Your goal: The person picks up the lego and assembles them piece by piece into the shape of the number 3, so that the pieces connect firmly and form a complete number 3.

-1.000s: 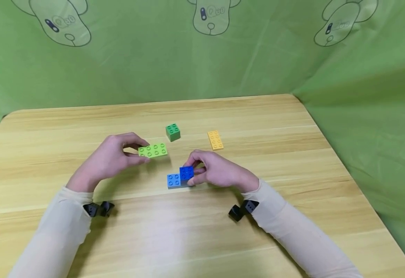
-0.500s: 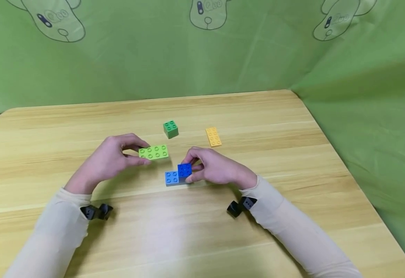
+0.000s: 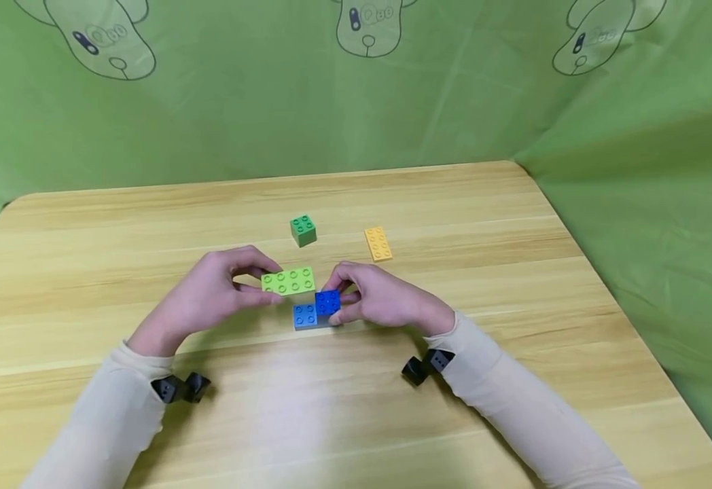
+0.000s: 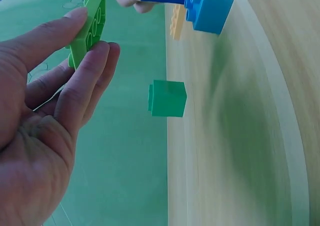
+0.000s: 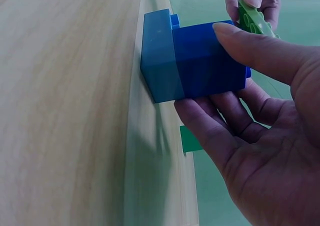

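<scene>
Room: printed green cloth (image 3: 240, 122). Surface: wood-grain table (image 3: 466, 231). Hands, 2, both pinching: left hand (image 3: 215, 292), 1 lime-green 8-stud plastic brick (image 3: 287, 280), above table; right hand (image 3: 386, 295), near, 1 light-blue plastic brick (image 3: 304, 316) topped by 1 dark-blue 4-stud plastic brick (image 3: 328, 303), fingers on the latter. Advisable: blues steady, lime level.

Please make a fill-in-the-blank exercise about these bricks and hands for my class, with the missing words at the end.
1. The light green brick is pinched by the person's ____ hand.
2. In the stack at the right hand, the dark blue brick is on top and the light blue brick at the ____.
3. The dark green brick has ____ studs.
4. In the head view, the yellow brick lies to its ____.
Missing words: left; bottom; four; right.
</scene>
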The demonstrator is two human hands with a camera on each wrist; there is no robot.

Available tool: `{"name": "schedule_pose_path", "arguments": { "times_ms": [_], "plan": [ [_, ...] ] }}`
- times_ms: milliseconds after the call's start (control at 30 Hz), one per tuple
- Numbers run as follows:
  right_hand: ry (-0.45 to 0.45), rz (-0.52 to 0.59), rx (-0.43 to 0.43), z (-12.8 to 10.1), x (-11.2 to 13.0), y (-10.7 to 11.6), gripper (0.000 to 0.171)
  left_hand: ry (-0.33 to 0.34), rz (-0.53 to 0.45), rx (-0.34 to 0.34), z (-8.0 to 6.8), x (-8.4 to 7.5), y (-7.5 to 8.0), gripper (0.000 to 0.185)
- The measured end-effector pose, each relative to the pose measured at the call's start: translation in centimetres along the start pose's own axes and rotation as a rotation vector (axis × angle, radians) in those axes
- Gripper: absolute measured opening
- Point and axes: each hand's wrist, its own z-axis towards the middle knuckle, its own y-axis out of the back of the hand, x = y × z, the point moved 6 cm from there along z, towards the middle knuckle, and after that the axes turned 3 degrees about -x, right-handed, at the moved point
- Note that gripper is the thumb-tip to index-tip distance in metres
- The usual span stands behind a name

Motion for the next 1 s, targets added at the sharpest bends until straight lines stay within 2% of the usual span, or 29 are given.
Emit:
{"name": "schedule_pose_path", "arguments": {
  "times_ms": [600, 1000],
  "plan": [
    [0.033, -0.017, -0.001, 0.0, 0.0, -0.1, 0.030, -0.067, -0.053, 0.051, 0.5, -1.0, -2.3, 0.032],
    [0.054, -0.017, -0.004, -0.1, 0.1, -0.1, 0.030, -0.069, -0.085, 0.085, 0.5, -0.9, -3.4, 0.032]
  ]
}}
